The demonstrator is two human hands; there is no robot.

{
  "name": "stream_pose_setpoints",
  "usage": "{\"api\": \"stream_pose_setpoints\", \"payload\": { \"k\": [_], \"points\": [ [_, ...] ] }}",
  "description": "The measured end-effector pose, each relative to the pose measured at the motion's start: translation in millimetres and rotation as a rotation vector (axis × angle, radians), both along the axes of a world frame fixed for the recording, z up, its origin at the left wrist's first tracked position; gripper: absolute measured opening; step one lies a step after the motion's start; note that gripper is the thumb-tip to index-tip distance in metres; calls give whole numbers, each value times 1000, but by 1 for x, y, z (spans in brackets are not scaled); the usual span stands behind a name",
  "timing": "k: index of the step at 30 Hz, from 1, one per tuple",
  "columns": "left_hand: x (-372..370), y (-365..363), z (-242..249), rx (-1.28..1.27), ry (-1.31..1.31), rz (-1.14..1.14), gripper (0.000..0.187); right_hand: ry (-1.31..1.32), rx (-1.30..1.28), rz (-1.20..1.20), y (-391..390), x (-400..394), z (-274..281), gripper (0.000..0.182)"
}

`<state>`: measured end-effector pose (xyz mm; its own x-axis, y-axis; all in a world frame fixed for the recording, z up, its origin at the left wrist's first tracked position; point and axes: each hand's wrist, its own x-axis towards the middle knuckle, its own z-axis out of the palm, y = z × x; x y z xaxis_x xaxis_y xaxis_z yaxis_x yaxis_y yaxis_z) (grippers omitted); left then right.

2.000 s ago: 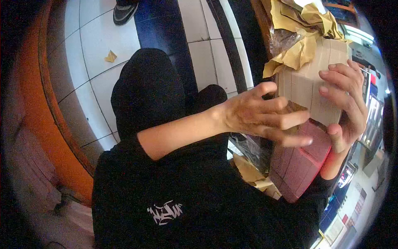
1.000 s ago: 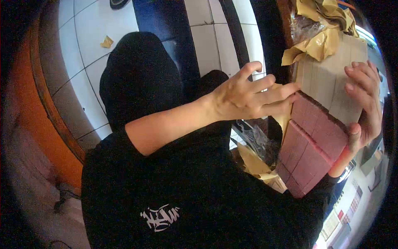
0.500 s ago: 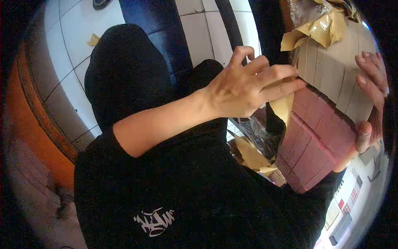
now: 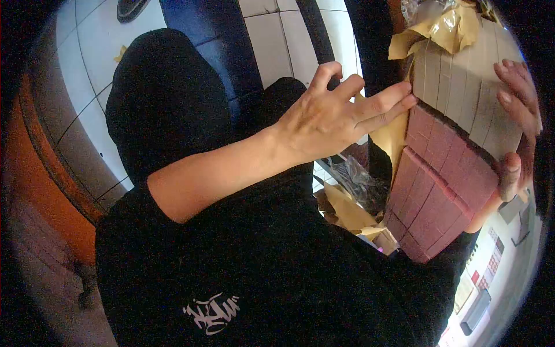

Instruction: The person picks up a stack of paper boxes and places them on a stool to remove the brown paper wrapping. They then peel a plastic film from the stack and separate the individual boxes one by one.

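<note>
On the right is a block-shaped item [image 4: 442, 182] with a pink side and a beige side [image 4: 462, 87], both marked with straight lines; the pink side carries a raised ridge. My right hand [image 4: 515, 124] grips its far edge, fingers over the beige side and thumb by the pink one. My left hand [image 4: 341, 115] reaches in from the left, its front fingertips together at the block's near corner and the other fingers bent. A tan tape-like strip [image 4: 393, 139] shows right below these fingertips. My left thumb is hidden.
Crumpled tan wrapping [image 4: 442, 32] with clear plastic clings to the block's top end. Below the left hand lie more tan scraps [image 4: 350, 214] and clear film [image 4: 358, 176]. My dark-clothed knee [image 4: 167, 87] rises over a tiled floor [image 4: 98, 46]. An orange edge [image 4: 46, 173] runs along the left.
The whole view has shifted slightly, and the block and both hands appear a little further left or higher. Both hands keep about the same place on the block.
</note>
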<state>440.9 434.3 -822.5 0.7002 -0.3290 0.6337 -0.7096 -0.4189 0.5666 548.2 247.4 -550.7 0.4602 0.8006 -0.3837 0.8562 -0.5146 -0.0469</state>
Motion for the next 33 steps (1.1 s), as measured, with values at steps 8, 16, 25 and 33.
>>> {"api": "stream_pose_setpoints", "payload": {
  "k": [8, 16, 25, 33],
  "points": [
    [-25, -3, 4, 40, -223, 196, 43, -24, 291, -225, -9, -15, -31, 61],
    [-40, -3, 10, 131, -234, 135, 30, -108, 397, -205, 16, -12, -39, 51],
    [-75, -11, 12, 58, -339, 1, 45, -210, 489, -139, 41, -13, -52, 41],
    [-97, -24, 10, 24, -377, -219, 39, -85, 700, 52, 27, 2, -69, 36]
  ]
}}
